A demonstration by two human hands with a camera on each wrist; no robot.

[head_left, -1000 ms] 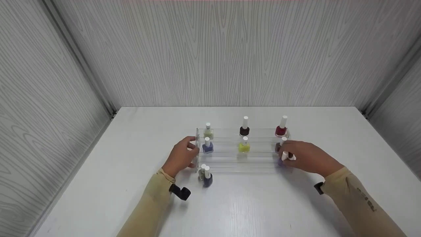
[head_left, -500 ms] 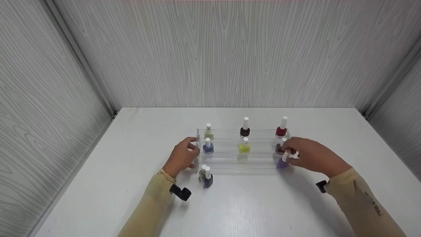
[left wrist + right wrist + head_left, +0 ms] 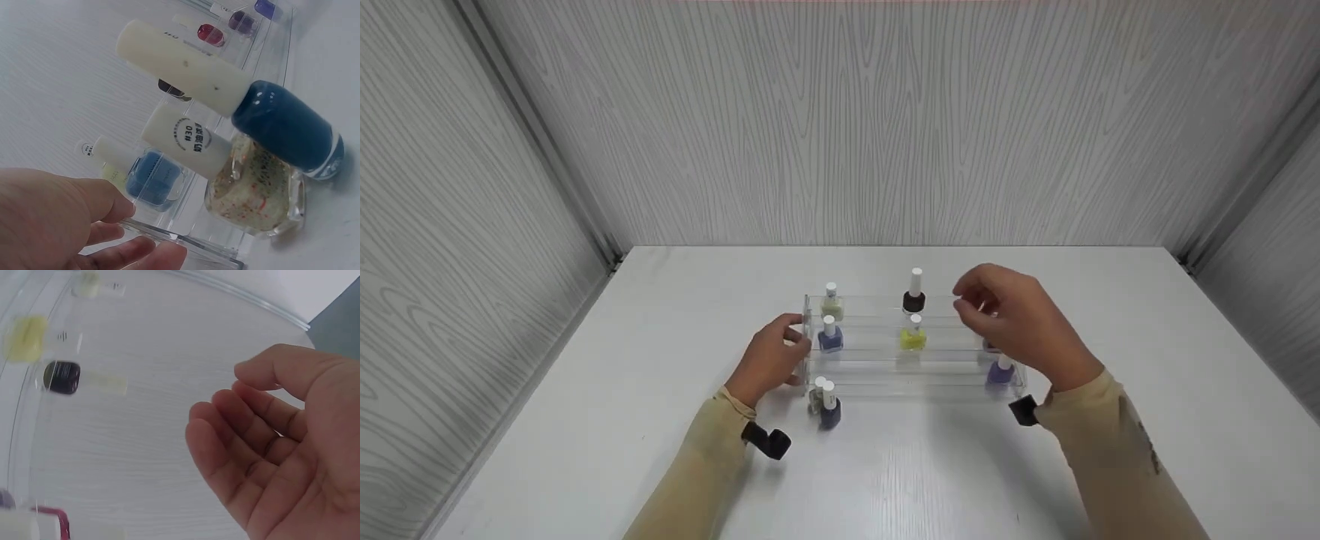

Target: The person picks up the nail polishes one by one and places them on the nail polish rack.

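My left hand (image 3: pixel 771 356) rests against the left end panel of a clear acrylic rack (image 3: pixel 877 390), its fingertips at the panel's edge. In the left wrist view, a dark blue nail polish bottle (image 3: pixel 287 126) and a glitter nail polish bottle (image 3: pixel 253 191) stand close by, in front of the rack's left end. My right hand (image 3: pixel 1016 319) hovers over the rack's right side, its fingers loosely curved and nothing between them. A purple nail polish bottle (image 3: pixel 1001 370) sits on the low front tier at the right. The red bottle is hidden behind this hand in the head view.
On the rack stand a pale bottle (image 3: pixel 832 306), a violet-blue bottle (image 3: pixel 830 340), a yellow bottle (image 3: pixel 913 339) and a dark bottle (image 3: pixel 913 302). A wood-grain wall (image 3: pixel 840 135) rises behind the white table (image 3: pixel 585 420).
My right hand has let go of the purple nail polish bottle's cap and moved up and left. That bottle now stands on the front tier. My left hand stays at the rack's end.
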